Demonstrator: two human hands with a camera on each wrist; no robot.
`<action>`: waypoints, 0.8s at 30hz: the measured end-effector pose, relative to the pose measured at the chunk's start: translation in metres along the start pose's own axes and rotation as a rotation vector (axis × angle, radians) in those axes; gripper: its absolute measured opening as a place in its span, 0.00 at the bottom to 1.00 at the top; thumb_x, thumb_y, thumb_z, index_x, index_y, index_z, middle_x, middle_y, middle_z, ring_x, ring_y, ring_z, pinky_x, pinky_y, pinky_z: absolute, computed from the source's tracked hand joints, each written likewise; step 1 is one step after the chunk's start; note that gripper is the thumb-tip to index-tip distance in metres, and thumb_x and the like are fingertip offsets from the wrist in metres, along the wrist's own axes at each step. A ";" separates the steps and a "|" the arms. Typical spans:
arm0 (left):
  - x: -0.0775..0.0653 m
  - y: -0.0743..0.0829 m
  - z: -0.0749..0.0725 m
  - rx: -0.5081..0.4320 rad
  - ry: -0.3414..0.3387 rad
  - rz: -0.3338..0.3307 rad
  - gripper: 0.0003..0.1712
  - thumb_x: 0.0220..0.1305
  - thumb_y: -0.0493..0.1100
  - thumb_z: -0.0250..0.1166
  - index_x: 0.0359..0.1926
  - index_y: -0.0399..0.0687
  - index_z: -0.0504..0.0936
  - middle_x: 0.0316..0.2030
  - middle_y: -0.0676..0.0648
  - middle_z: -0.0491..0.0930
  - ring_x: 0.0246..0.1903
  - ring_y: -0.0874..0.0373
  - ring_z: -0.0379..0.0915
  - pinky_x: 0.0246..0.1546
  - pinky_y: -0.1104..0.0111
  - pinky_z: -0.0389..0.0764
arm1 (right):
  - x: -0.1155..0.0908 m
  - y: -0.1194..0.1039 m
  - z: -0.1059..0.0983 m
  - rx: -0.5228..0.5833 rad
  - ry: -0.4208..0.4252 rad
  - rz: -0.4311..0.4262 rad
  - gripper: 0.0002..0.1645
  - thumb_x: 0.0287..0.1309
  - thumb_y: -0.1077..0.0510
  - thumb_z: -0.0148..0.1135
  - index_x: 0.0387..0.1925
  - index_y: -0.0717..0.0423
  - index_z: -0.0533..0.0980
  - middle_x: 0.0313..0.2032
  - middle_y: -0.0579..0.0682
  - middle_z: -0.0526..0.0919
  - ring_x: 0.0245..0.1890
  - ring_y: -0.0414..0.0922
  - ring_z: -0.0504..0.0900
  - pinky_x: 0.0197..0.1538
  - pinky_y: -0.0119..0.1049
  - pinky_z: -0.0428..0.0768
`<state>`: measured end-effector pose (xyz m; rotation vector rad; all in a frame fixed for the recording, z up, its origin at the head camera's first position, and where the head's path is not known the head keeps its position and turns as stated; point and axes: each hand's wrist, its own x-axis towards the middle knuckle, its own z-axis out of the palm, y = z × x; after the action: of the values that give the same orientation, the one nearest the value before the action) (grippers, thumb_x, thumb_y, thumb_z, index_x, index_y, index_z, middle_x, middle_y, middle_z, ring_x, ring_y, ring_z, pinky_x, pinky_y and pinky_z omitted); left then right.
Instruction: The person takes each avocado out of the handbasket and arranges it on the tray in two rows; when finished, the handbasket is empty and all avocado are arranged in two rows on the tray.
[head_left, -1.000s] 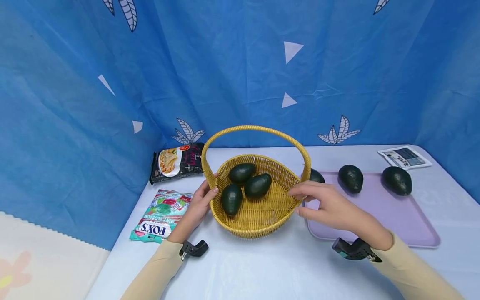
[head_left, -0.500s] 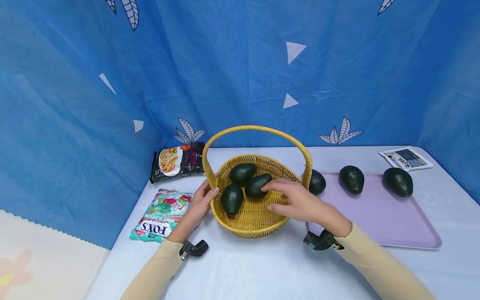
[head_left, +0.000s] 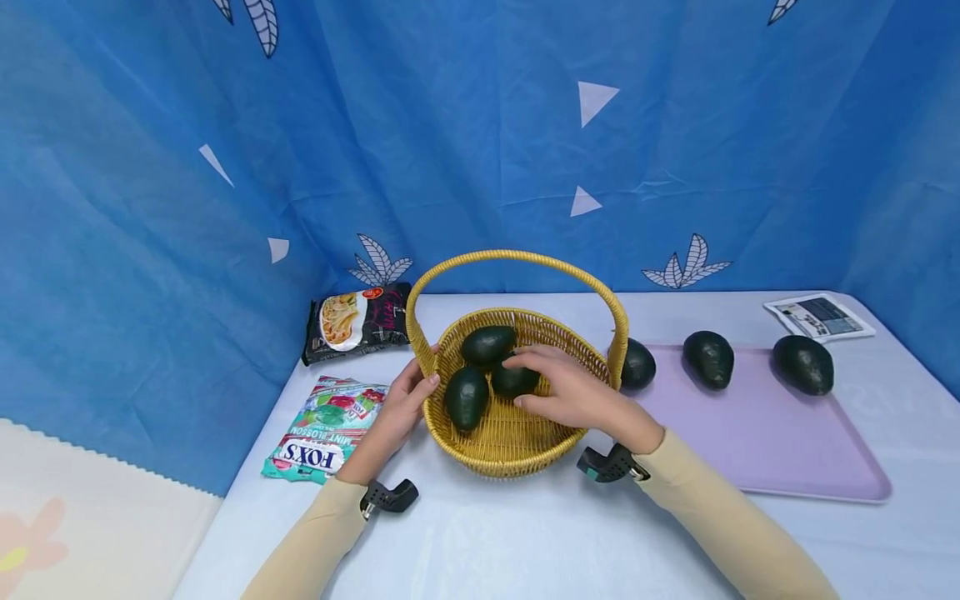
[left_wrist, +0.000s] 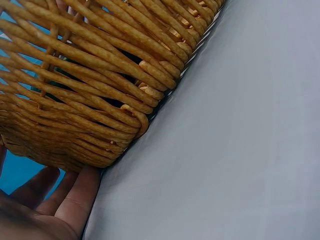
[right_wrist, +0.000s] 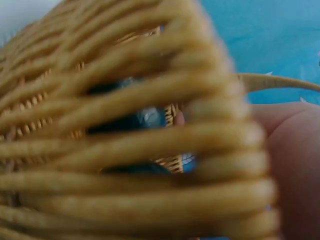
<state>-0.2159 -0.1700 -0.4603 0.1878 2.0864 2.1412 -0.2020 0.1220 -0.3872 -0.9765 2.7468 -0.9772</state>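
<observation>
A yellow wicker basket [head_left: 517, 446] with a tall arched handle stands mid-table with three dark green avocados inside. My left hand [head_left: 401, 408] grips its left side at the handle's base, thumb at the rim; the left wrist view shows fingers [left_wrist: 82, 197] against the outer weave. My right hand [head_left: 573, 392] reaches in over the right rim, its fingers and thumb around the right-hand avocado [head_left: 512, 383], covering part of it. Beside that one lie another avocado [head_left: 467, 398] at the left and one [head_left: 489, 344] at the back. Blurred weave [right_wrist: 125, 150] fills much of the right wrist view.
Right of the basket is a lilac tray [head_left: 780, 450], with avocados [head_left: 708, 360] along its back edge. A black food packet [head_left: 356, 321] and a Fox's sweets bag [head_left: 322, 429] lie at left. A white packet [head_left: 819, 317] is at back right; a blue curtain hangs behind.
My right hand has moved left from the basket's right rim into the basket, onto the right-hand avocado. My left hand stays on the basket's left side.
</observation>
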 end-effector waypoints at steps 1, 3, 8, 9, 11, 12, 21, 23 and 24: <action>0.000 0.001 0.000 -0.003 -0.002 0.003 0.33 0.76 0.39 0.54 0.79 0.53 0.59 0.73 0.37 0.62 0.68 0.47 0.64 0.55 0.75 0.82 | 0.001 0.001 0.001 0.000 -0.009 0.007 0.31 0.62 0.54 0.66 0.67 0.52 0.74 0.71 0.59 0.71 0.73 0.59 0.67 0.71 0.61 0.71; 0.000 0.001 0.000 -0.003 -0.004 0.005 0.33 0.76 0.39 0.54 0.79 0.53 0.59 0.74 0.37 0.62 0.68 0.47 0.64 0.54 0.75 0.82 | 0.004 0.004 0.002 -0.009 -0.033 0.019 0.32 0.63 0.54 0.66 0.68 0.52 0.74 0.73 0.61 0.67 0.75 0.61 0.63 0.72 0.62 0.69; 0.000 0.003 0.001 -0.004 -0.008 0.009 0.33 0.77 0.39 0.54 0.79 0.53 0.59 0.74 0.37 0.61 0.68 0.47 0.63 0.55 0.74 0.82 | 0.007 0.009 0.004 -0.063 -0.088 0.047 0.35 0.63 0.54 0.67 0.71 0.48 0.72 0.73 0.63 0.65 0.73 0.63 0.63 0.69 0.60 0.73; 0.000 0.003 0.001 -0.006 -0.007 0.009 0.33 0.77 0.39 0.54 0.79 0.54 0.59 0.74 0.37 0.61 0.68 0.47 0.63 0.55 0.74 0.82 | 0.008 0.009 0.004 -0.078 -0.086 0.051 0.35 0.63 0.54 0.67 0.71 0.47 0.72 0.71 0.62 0.67 0.70 0.61 0.66 0.66 0.58 0.75; 0.001 0.003 0.000 0.001 -0.006 0.008 0.33 0.77 0.39 0.54 0.79 0.54 0.59 0.74 0.37 0.61 0.69 0.47 0.63 0.55 0.74 0.82 | 0.008 0.008 0.005 -0.117 -0.064 0.057 0.34 0.62 0.54 0.68 0.70 0.46 0.73 0.62 0.61 0.72 0.61 0.57 0.71 0.59 0.53 0.78; 0.001 0.003 0.000 0.004 -0.006 0.006 0.33 0.77 0.39 0.54 0.79 0.54 0.59 0.74 0.37 0.61 0.69 0.46 0.62 0.55 0.74 0.82 | 0.008 0.008 0.005 -0.134 -0.050 0.061 0.33 0.62 0.54 0.68 0.69 0.46 0.73 0.58 0.60 0.73 0.57 0.55 0.72 0.55 0.51 0.78; 0.001 0.001 0.000 0.009 -0.003 -0.008 0.34 0.77 0.40 0.54 0.79 0.55 0.59 0.74 0.38 0.61 0.70 0.45 0.62 0.56 0.75 0.81 | 0.009 0.009 0.012 -0.128 0.017 0.029 0.23 0.65 0.51 0.68 0.58 0.52 0.75 0.55 0.53 0.81 0.56 0.51 0.79 0.58 0.49 0.81; 0.001 0.000 0.000 0.006 -0.002 -0.011 0.34 0.76 0.40 0.54 0.79 0.55 0.59 0.74 0.38 0.61 0.70 0.45 0.62 0.56 0.75 0.81 | 0.010 0.009 0.012 -0.135 0.024 -0.001 0.19 0.66 0.52 0.67 0.54 0.52 0.76 0.53 0.52 0.83 0.55 0.50 0.81 0.58 0.48 0.81; 0.001 0.000 0.000 0.003 -0.002 -0.012 0.34 0.76 0.40 0.54 0.79 0.55 0.59 0.74 0.38 0.61 0.70 0.45 0.62 0.56 0.75 0.81 | 0.010 0.009 0.013 -0.144 0.027 -0.009 0.17 0.66 0.52 0.67 0.53 0.51 0.76 0.51 0.51 0.83 0.53 0.49 0.81 0.57 0.48 0.82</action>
<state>-0.2168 -0.1697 -0.4605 0.1778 2.0851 2.1301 -0.2113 0.1146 -0.4012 -1.0026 2.8721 -0.8086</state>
